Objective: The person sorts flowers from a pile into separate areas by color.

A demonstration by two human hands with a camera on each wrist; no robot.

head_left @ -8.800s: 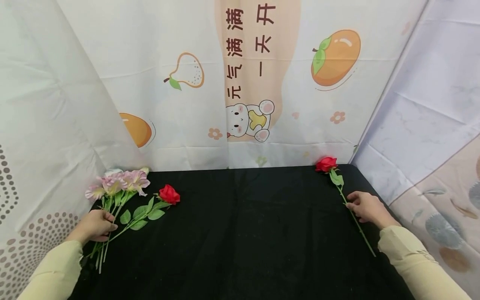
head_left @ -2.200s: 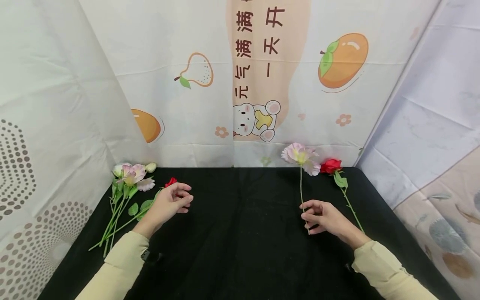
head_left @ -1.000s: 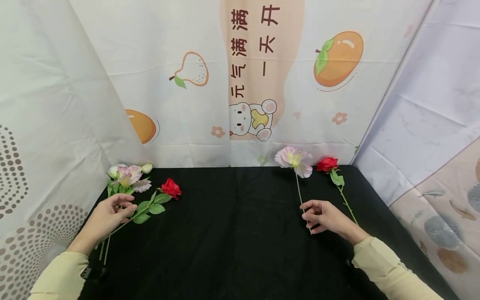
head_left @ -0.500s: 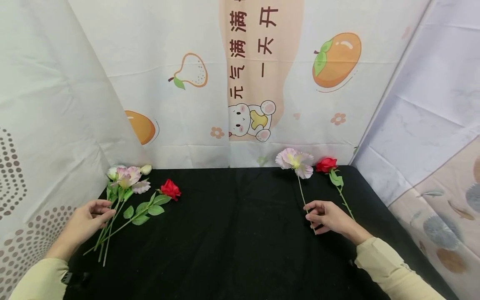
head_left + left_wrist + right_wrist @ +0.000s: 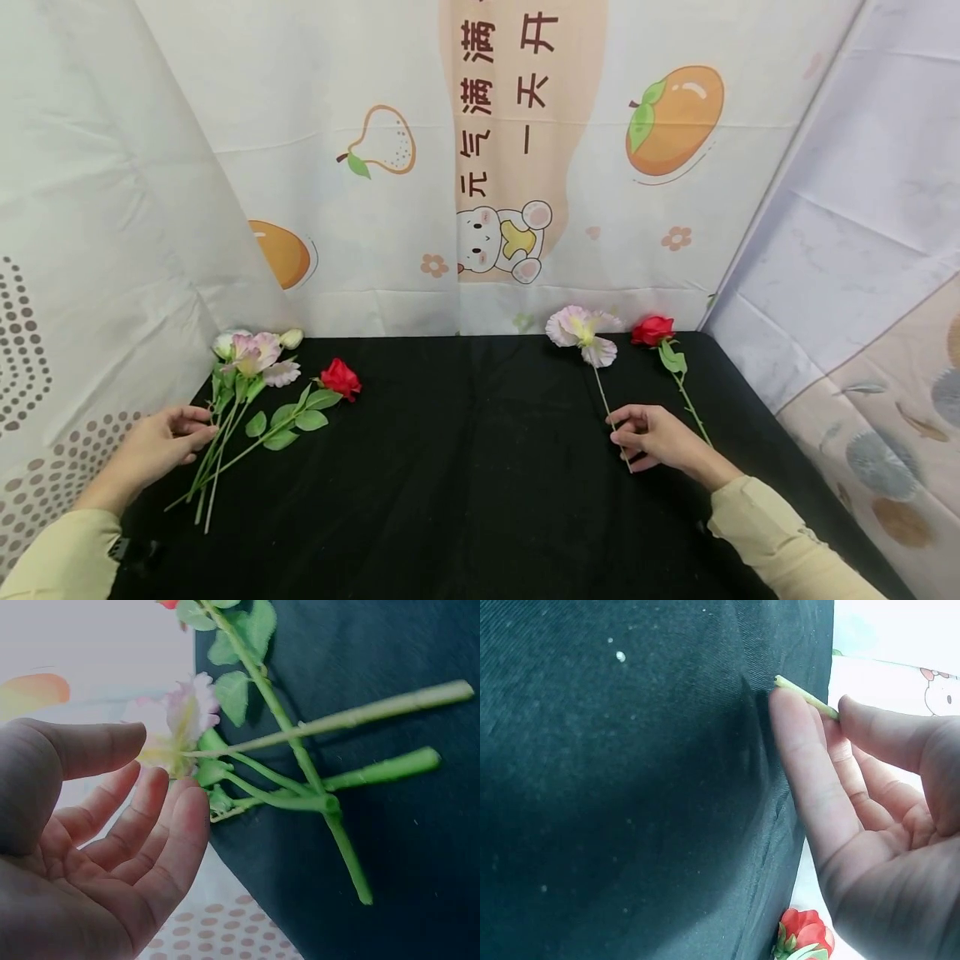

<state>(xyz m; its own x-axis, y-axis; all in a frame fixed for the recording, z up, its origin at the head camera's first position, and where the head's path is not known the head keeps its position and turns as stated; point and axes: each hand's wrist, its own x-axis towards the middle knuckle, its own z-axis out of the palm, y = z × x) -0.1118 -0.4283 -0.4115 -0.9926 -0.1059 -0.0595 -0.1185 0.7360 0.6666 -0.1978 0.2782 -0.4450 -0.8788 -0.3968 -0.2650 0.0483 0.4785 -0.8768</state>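
Observation:
My right hand (image 5: 656, 437) pinches the thin stem of a pale pink artificial flower (image 5: 581, 329) between thumb and fingers; its bloom tips up toward the back. In the right wrist view only the stem's end (image 5: 804, 696) shows past the fingertips. My left hand (image 5: 157, 446) hovers at the crossed stems of the left pile, thumb and fingers apart and holding nothing in the left wrist view. That pile has another pink flower (image 5: 255, 354), a white bloom (image 5: 224, 345), a pale bud (image 5: 292, 338) and a red rose (image 5: 341, 379) whose stem crosses the others.
A second red rose (image 5: 652, 330) lies at the back right, its lower stem partly hidden behind my right hand. Black cloth (image 5: 465, 467) covers the table. A printed white curtain (image 5: 375, 250) hangs behind, with pale cloth walls at both sides.
Earlier my left hand gripped stems in the left pile; since then a pink flower has passed into my right hand. My left hand has moved back left; lately the held bloom dips slightly.

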